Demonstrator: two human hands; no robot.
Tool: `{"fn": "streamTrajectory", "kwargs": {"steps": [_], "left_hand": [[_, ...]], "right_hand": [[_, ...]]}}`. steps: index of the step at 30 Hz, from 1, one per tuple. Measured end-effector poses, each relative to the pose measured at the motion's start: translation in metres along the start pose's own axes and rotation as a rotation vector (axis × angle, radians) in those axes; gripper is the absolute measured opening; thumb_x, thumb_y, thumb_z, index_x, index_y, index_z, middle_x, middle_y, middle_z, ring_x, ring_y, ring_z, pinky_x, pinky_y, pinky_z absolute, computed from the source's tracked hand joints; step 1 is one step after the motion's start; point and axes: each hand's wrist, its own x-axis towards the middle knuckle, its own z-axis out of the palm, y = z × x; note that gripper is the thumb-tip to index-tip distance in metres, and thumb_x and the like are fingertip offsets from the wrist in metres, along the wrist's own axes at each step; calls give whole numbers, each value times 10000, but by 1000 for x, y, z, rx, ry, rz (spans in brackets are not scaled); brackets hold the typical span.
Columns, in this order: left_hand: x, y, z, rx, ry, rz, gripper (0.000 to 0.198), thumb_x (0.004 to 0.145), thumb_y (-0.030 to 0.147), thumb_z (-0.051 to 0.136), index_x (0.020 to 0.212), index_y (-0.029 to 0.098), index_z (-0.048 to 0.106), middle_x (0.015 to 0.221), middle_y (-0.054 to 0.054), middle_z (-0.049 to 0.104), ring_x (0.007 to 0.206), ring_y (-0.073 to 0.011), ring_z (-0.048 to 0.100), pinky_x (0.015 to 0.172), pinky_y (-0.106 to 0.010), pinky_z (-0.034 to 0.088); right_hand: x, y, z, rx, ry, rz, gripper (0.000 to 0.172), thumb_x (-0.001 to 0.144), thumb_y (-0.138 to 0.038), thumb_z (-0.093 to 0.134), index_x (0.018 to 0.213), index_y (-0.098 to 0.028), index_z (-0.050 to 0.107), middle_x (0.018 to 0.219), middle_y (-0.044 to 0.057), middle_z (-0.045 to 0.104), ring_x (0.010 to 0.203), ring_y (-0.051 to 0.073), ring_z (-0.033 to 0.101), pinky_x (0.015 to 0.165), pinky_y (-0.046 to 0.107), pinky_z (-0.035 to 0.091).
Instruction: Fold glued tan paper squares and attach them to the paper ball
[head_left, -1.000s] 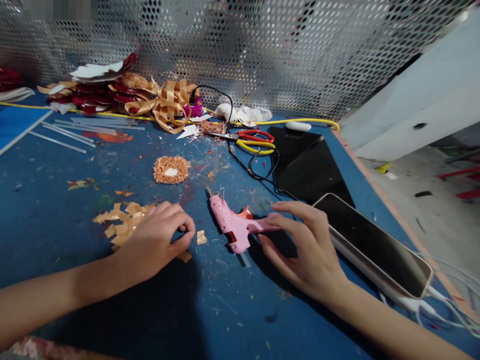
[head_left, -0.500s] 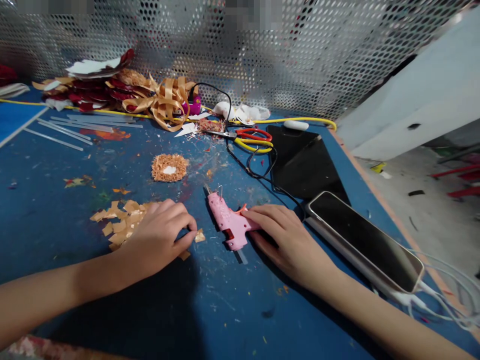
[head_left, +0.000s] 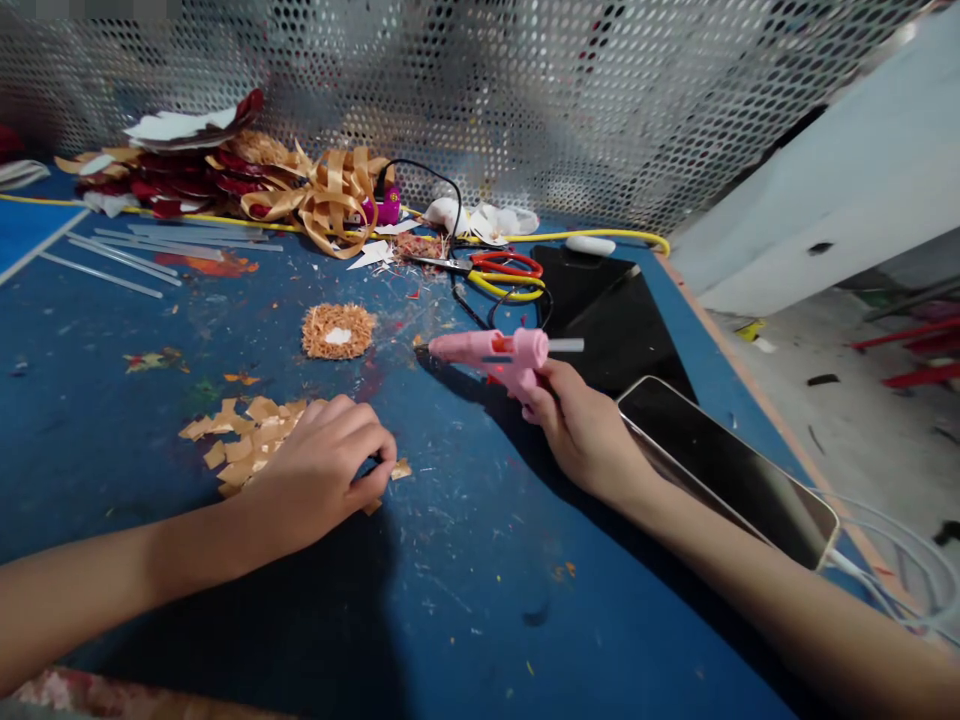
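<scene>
My right hand (head_left: 589, 430) is wrapped round the grip of a pink hot glue gun (head_left: 484, 350), holding it up off the table. Its nozzle points left, and a clear glue stick (head_left: 566, 345) pokes out of its rear. My left hand (head_left: 322, 470) rests at the edge of a heap of small gold ribbon pieces (head_left: 244, 445). Thumb and forefinger curl together there; what they pinch, if anything, is hidden. Beyond it lies a frilly gold ribbon pad (head_left: 315, 332) with a bare white centre, touched by neither hand.
Scissors (head_left: 506, 275) with red and yellow handles lie by a black tablet (head_left: 607, 310). A phone (head_left: 727, 470) with white cables sits at the right. Loose glue sticks (head_left: 120, 262), ribbon loops (head_left: 337, 195) and red petal-like pieces (head_left: 176, 180) line the back, before a perforated metal panel (head_left: 525, 110).
My right hand has picked the glue gun up from the table and turned its nozzle to the left. My left hand has stayed almost still.
</scene>
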Motion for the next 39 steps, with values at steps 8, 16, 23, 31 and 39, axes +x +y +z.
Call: {"fn": "streamTrajectory", "kwargs": {"steps": [8, 16, 23, 31, 39], "left_hand": [[-1, 3, -2, 20, 138, 59, 162, 898, 157, 483, 781, 179, 593, 1090, -63, 560, 1061, -225, 450, 922, -399, 370], [-6, 5, -12, -212, 161, 52, 102, 894, 143, 509, 804, 181, 537, 860, 0, 607, 868, -134, 538, 824, -289, 401], [-13, 4, -15, -447, 14, -51, 121, 892, 178, 501, 782, 197, 549, 761, 39, 583, 628, -73, 511, 571, -196, 398], [-16, 5, -9, -427, 108, -97, 124, 875, 198, 504, 768, 183, 566, 729, 30, 599, 635, -85, 532, 592, -199, 413], [-15, 7, -8, -434, 126, -75, 130, 845, 165, 517, 733, 175, 583, 700, 35, 600, 577, -67, 506, 556, -171, 401]], "right_hand": [[-3, 1, -2, -116, 89, -13, 263, 940, -378, 397, 1062, -187, 530, 1008, 137, 623, 952, 290, 577, 796, 464, 478], [-11, -12, -9, -163, 376, -84, 207, 863, -263, 587, 1049, -192, 530, 946, 108, 618, 883, 248, 580, 713, 379, 472], [-13, -48, -6, -270, -50, -565, 180, 948, -179, 451, 931, -158, 629, 674, 12, 623, 610, 148, 511, 540, 284, 391], [9, -56, 10, -370, -111, -732, 211, 936, -130, 461, 896, -133, 667, 768, 37, 658, 680, 165, 478, 545, 307, 341], [13, -58, 11, -381, -94, -855, 229, 911, -129, 497, 718, -150, 618, 655, 12, 551, 642, 157, 423, 548, 316, 253]]}}
